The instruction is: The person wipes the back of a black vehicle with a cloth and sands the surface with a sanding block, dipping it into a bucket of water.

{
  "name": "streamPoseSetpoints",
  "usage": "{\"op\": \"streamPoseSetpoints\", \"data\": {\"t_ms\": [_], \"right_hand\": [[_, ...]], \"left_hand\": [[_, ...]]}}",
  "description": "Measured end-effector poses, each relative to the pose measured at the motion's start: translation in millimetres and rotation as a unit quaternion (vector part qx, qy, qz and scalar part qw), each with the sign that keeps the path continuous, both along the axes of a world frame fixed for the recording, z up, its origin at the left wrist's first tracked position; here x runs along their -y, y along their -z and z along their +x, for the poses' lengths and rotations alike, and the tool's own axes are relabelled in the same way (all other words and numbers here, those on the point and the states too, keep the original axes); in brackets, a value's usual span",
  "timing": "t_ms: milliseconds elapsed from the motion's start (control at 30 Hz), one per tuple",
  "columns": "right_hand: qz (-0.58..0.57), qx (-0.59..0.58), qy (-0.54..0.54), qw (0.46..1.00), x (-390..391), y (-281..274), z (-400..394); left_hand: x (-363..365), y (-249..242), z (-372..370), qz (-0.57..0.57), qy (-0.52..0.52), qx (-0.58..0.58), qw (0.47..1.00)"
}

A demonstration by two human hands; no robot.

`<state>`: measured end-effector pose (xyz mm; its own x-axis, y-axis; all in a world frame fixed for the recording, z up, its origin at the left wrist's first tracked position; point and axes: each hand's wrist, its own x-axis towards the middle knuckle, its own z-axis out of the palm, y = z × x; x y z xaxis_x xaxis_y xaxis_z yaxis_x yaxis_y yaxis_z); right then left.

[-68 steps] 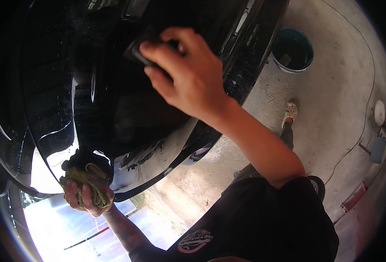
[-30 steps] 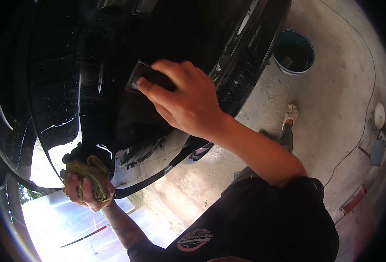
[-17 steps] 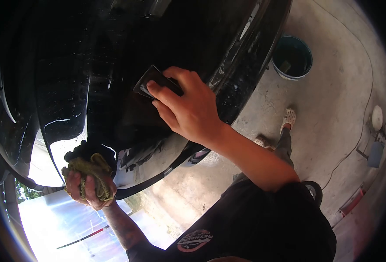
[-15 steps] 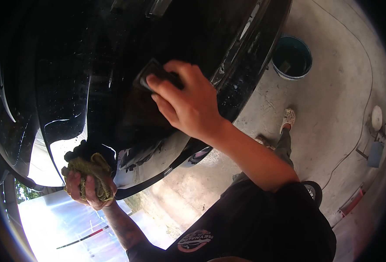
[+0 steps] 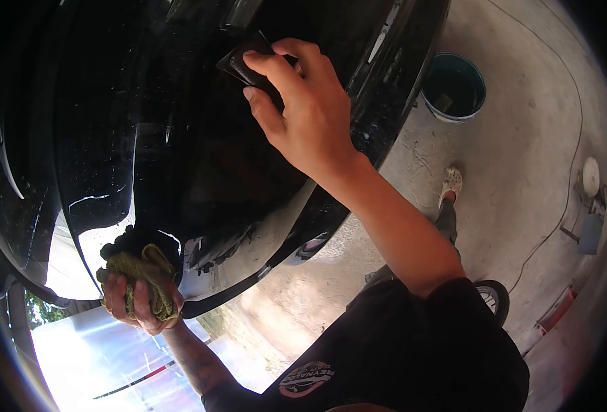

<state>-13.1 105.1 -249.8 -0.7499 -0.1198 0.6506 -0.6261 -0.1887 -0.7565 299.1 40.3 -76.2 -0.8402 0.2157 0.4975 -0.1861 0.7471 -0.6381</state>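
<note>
My right hand (image 5: 310, 110) grips a dark, flat-edged sanding block (image 5: 240, 62), which rests against the glossy black car panel (image 5: 204, 130). Its fingers curl over the block's near side and hide part of it. Lower left, my left hand (image 5: 142, 302) is closed around a bunched yellow-green cloth (image 5: 149, 268), close against the car body beside its reflection. Small water drops and whitish streaks show on the black paint.
On the concrete floor (image 5: 516, 137) right of the car stands a bucket (image 5: 464, 82) of dark liquid, with something lying inside. A cable (image 5: 569, 185) runs along the floor. Near my side is a small wheel (image 5: 492, 301); a grey-blue object (image 5: 590, 233) sits farther right.
My right hand has slid the sanding block up and slightly right across the panel. My left hand with the cloth has stayed nearly in place.
</note>
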Motion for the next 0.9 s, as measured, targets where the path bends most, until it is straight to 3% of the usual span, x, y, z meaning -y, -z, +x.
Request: {"op": "streamPoseSetpoints", "data": {"t_ms": [233, 433, 533, 700, 900], "right_hand": [[0.03, 0.01, -0.061, 0.998, -22, 39, 46], [0.0, 0.017, 0.04, 0.999, 0, 13, -21], [0.026, 0.03, 0.008, 0.999, -8, 15, -13], [0.049, 0.02, -0.059, 0.997, -29, 48, 35], [0.019, 0.033, 0.016, 0.999, -6, 21, -26]], "left_hand": [[5, 1, 1, -0.013, -0.005, -0.012, 1.0], [1, 2, 4, -0.018, -0.028, -0.014, 0.999], [-3, 0, 1, -0.003, -0.037, -0.002, 0.999], [-18, -10, -46, -0.028, -0.073, 0.034, 0.996], [-17, -48, -152, -0.037, -0.073, 0.092, 0.992]]}}
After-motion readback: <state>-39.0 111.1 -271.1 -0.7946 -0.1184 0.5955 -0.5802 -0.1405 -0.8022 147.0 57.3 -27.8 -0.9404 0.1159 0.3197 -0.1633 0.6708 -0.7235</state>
